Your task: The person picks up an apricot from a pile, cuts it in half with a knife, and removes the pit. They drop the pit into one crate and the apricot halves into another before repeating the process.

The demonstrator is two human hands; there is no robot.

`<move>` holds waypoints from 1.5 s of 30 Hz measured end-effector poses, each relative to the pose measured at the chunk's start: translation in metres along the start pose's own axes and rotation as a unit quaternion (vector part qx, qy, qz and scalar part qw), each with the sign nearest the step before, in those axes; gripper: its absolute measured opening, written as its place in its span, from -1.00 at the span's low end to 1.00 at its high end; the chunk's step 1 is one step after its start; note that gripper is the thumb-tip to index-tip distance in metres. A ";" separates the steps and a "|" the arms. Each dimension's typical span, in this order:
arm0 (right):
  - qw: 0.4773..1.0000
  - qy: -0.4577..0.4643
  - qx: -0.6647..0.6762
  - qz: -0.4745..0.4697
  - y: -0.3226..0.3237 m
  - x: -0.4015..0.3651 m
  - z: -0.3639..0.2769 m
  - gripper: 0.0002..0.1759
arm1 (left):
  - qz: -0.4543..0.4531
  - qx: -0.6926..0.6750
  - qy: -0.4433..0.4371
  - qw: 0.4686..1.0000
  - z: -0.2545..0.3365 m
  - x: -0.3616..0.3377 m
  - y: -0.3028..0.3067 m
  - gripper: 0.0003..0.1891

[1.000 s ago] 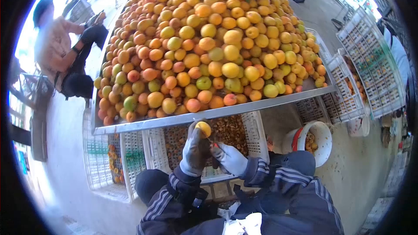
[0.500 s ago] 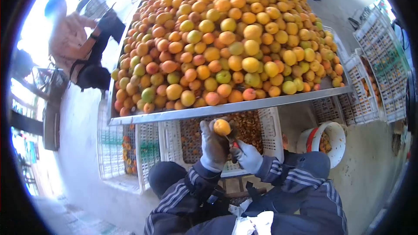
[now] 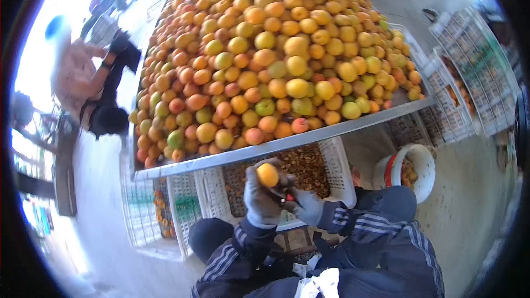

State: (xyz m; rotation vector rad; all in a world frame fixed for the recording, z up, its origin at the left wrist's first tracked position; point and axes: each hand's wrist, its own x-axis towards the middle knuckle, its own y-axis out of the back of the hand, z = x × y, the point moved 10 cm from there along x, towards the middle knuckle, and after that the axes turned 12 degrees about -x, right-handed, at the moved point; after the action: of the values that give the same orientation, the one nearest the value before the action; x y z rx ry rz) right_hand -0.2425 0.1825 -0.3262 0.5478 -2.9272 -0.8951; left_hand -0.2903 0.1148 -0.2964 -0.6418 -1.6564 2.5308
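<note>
My left hand [image 3: 261, 201], in a grey glove, grips an orange apricot [image 3: 268, 175] and holds it up over a white crate [image 3: 338, 169]. My right hand [image 3: 305, 206], also gloved, sits just right of the fruit and is closed on a small red-handled knife [image 3: 287, 196] pointed at it. Both hands are below the front edge of the metal table [image 3: 287, 142]. A big heap of yellow, orange and green apricots [image 3: 276, 55] covers that table.
The crate under my hands holds brown pits. A white bucket [image 3: 422, 160] with fruit pieces stands at the right. More white crates [image 3: 469, 77] stand at the right and at the lower left. Another person [image 3: 83, 83] sits at the table's left side.
The view has shifted slightly. My hands stay together on the apricot, which has turned a little in my left hand while the right hand works at it.
</note>
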 end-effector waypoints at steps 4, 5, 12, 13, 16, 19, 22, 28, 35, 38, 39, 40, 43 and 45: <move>0.999 -0.022 0.036 -0.015 0.011 0.001 -0.009 -0.58 | -0.007 -0.088 0.071 0.994 -0.010 0.001 0.005 -0.42; 0.997 -0.049 0.059 -0.029 0.006 0.002 -0.001 -0.58 | -0.005 -0.097 0.068 0.993 -0.009 0.003 0.003 -0.43; 0.986 -0.057 0.154 -0.014 0.006 0.002 0.000 -0.54 | 0.014 -0.034 0.000 0.999 -0.005 0.008 0.020 -0.53; 0.992 -0.036 0.120 0.006 0.008 0.003 0.000 -0.54 | -0.019 -0.083 0.054 0.995 -0.013 0.008 0.017 -0.53; 0.997 0.000 0.064 0.036 0.009 0.003 -0.001 -0.62 | 0.031 -0.142 0.111 0.983 -0.018 0.008 0.035 -0.52; 0.999 -0.038 0.036 0.001 0.005 0.003 0.004 -0.65 | 0.045 -0.193 0.133 0.971 -0.022 0.010 0.051 -0.51; 0.993 -0.068 0.023 -0.091 0.000 -0.002 0.003 -0.66 | 0.071 -0.183 0.089 0.976 -0.010 0.017 0.062 -0.50; 0.956 -0.090 0.279 0.028 0.046 0.007 -0.011 -0.33 | 0.085 0.072 -0.045 0.993 -0.003 0.003 0.051 -0.56; 0.992 0.046 0.100 0.064 0.067 0.021 -0.043 -0.36 | -0.028 0.145 0.009 0.989 -0.017 -0.015 0.000 -0.32; 0.991 0.104 0.084 0.030 0.059 0.022 -0.054 -0.39 | 0.021 0.250 -0.030 0.968 -0.012 -0.005 0.023 -0.26; 0.990 0.106 0.085 0.023 0.052 0.022 -0.052 -0.39 | 0.052 0.323 -0.057 0.943 -0.006 -0.005 0.031 -0.27; 0.989 0.108 0.083 0.051 0.051 0.021 -0.048 -0.39 | 0.032 0.373 -0.082 0.924 0.004 -0.009 0.014 -0.30; 0.984 0.099 0.108 0.105 0.041 0.019 -0.045 -0.41 | 0.056 0.404 -0.129 0.904 0.018 -0.008 0.019 -0.33; 0.978 0.085 0.136 0.130 0.037 0.017 -0.043 -0.42 | 0.078 0.355 -0.137 0.922 0.018 -0.010 0.025 -0.36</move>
State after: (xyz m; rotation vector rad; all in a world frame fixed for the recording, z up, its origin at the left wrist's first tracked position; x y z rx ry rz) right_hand -0.2646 0.1818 -0.2712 0.2239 -2.8864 -0.4021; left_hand -0.2831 0.0856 -0.3087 -0.3601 -0.6143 3.1433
